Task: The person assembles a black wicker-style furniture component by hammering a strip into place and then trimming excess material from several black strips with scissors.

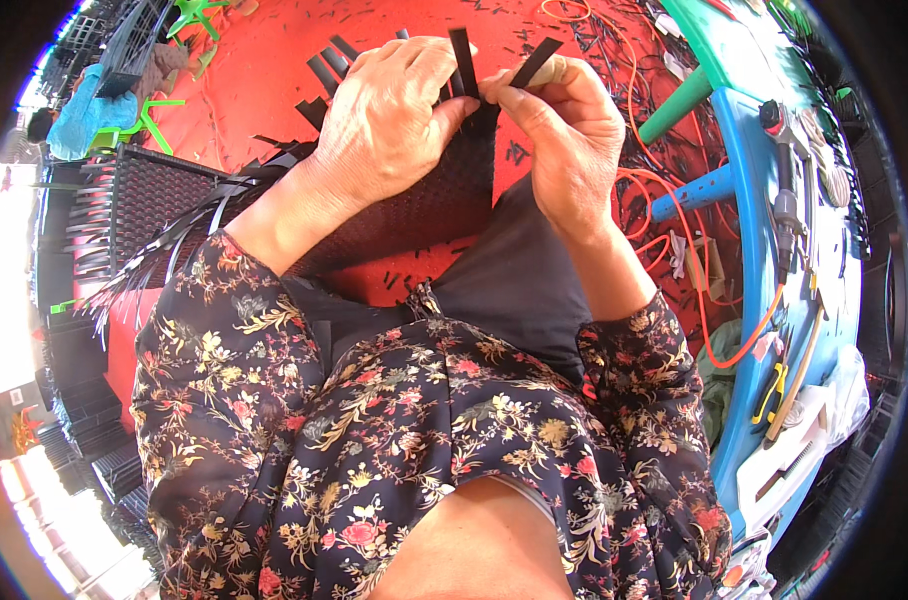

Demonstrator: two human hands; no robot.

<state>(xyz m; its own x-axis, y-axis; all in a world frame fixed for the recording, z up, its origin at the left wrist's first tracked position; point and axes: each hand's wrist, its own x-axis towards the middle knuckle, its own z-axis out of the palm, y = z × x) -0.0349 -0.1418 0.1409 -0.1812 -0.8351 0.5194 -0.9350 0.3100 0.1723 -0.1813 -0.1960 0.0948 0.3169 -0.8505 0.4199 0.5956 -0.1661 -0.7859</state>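
A dark woven panel (404, 215) of flat black strips stands in front of me, with loose strip ends sticking up along its upper edge. My left hand (384, 120) is closed over that edge. Its thumb presses at the base of an upright black strip (462, 62), and its other fingertips are hidden behind the work. At the panel's right corner my right hand (564, 130) pinches a black strip (536, 62) between thumb and fingers, the end slanting up to the right. Both hands are close together.
A second woven piece (159, 195) with many loose strip ends lies to the left. On the right, a blue table (742, 140) bears a power tool (786, 205) with an orange hose (704, 330) and yellow-handled cutters (771, 393). Strip scraps litter the red floor (264, 60).
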